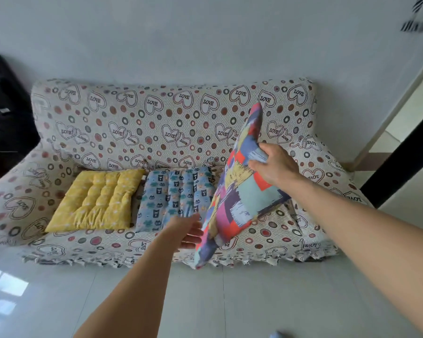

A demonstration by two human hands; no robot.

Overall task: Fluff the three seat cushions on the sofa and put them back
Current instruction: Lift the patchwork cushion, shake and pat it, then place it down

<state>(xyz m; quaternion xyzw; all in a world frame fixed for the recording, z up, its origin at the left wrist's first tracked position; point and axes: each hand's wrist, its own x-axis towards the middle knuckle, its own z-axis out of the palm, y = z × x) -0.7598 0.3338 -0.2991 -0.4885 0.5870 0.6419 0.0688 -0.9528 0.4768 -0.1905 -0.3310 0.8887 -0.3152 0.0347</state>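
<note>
A multicoloured patchwork cushion (235, 191) stands on edge, tilted, above the right part of the sofa seat (266, 230). My right hand (272, 164) grips its upper right edge. My left hand (188, 230) lies open with its fingers against the cushion's lower left side. A yellow tufted cushion (95, 198) lies flat on the left of the seat. Beside it, in the middle, lies a blue cushion (176, 191) with a cat print.
The sofa wears a cream cover (156, 118) printed with hearts and circles, its frill hanging at the front edge. Dark furniture (3, 113) stands at the left. A doorway with a dark frame (405, 152) is at the right. Pale tiled floor (205, 301) lies in front.
</note>
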